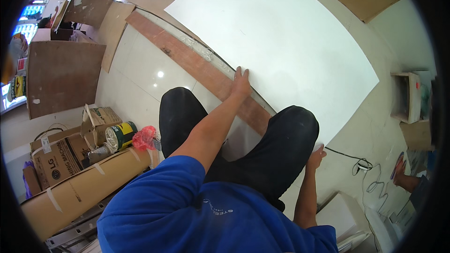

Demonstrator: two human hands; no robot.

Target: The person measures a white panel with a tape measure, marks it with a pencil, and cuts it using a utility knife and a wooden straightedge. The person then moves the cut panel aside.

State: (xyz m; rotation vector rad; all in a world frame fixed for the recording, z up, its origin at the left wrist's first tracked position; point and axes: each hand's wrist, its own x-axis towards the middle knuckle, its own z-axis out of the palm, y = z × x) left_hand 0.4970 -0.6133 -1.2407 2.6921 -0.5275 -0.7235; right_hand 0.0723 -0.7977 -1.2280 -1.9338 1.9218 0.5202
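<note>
A large white sheet (286,37) lies in front of me, its near edge running diagonally between my knees and its corner by my right leg. My left hand (242,83) rests at that near edge, two fingers stretched out onto the sheet. Beneath my left wrist is a long reddish-brown wooden strip (183,58), which runs beside the sheet toward the far left. My right hand (316,157) is closed at the sheet's near right corner, thumb and fingers pressed together there; part of the grip is hidden.
Left of me stand a brown board box (65,79), cardboard cartons (61,157), a paint bucket (121,136), a red plastic bag (144,138) and a rolled brown sheet (89,185). A black cable (347,154) trails on the right. Another person's foot (401,173) shows there.
</note>
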